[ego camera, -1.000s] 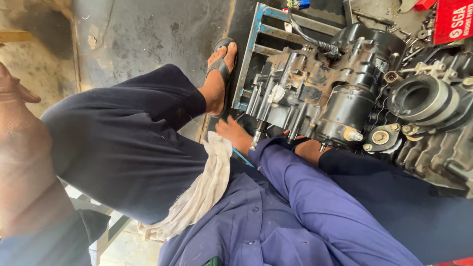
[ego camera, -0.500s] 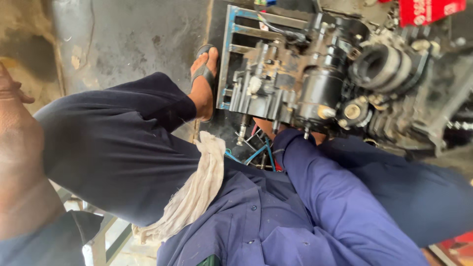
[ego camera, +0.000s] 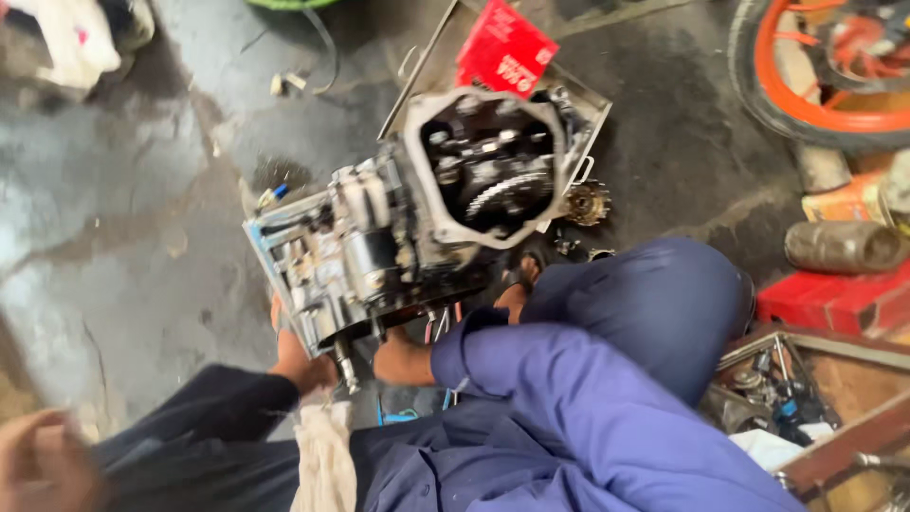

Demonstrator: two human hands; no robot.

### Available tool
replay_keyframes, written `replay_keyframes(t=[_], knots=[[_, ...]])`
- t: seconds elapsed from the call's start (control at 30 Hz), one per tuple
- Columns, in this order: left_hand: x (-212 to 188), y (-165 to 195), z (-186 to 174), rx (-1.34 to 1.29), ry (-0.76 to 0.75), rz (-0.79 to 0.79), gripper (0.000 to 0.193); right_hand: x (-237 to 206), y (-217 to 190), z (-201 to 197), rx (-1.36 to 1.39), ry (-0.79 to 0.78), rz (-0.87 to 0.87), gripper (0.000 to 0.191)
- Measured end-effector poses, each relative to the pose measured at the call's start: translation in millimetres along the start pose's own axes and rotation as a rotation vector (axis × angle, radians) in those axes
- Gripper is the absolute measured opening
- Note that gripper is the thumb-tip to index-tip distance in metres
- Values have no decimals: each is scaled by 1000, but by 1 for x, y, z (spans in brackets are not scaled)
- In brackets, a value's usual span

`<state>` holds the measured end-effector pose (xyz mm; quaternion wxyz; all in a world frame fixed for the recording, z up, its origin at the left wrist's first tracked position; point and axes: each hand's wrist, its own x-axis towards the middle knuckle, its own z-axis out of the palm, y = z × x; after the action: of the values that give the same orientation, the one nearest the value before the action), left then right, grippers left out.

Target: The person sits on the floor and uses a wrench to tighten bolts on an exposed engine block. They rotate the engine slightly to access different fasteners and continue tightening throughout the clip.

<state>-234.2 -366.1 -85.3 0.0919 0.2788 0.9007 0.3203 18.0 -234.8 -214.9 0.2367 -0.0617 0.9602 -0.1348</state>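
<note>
Compared with a second ago, the engine [ego camera: 427, 218] is now seen from higher up and nearer the middle of the view, so that its open side, with gears and a toothed wheel inside, is laid bare. It is still set on a metal tray [ego camera: 268, 248] on the wet floor [ego camera: 114, 190], and it appears to have been turned. The right hand [ego camera: 400, 362] has been kept at the engine's near lower edge, just beside some loose wires [ego camera: 441, 327]. Its fingers are tucked under the casing, so how far the grip is closed, or whether anything is held, cannot be told. The left hand [ego camera: 38, 465] is blurred at the lower left corner, well apart from the engine, and its grip cannot be judged either. A pale rag [ego camera: 322, 455] is draped over the lap.
</note>
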Motion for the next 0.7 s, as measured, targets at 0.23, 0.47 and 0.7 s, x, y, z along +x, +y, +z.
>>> replay_keyframes(t=[0.23,0.47,0.7], knots=[[-132,36,107,282,-1146,327,28,-130,12,-92,347,-100,-248,26],[-185,56,165,584,-1392,547,33,-269,110,-144,1093,646,-86,24],[-176,89,170,776,-1327,513,48,-279,136,-112,773,903,160,43]])
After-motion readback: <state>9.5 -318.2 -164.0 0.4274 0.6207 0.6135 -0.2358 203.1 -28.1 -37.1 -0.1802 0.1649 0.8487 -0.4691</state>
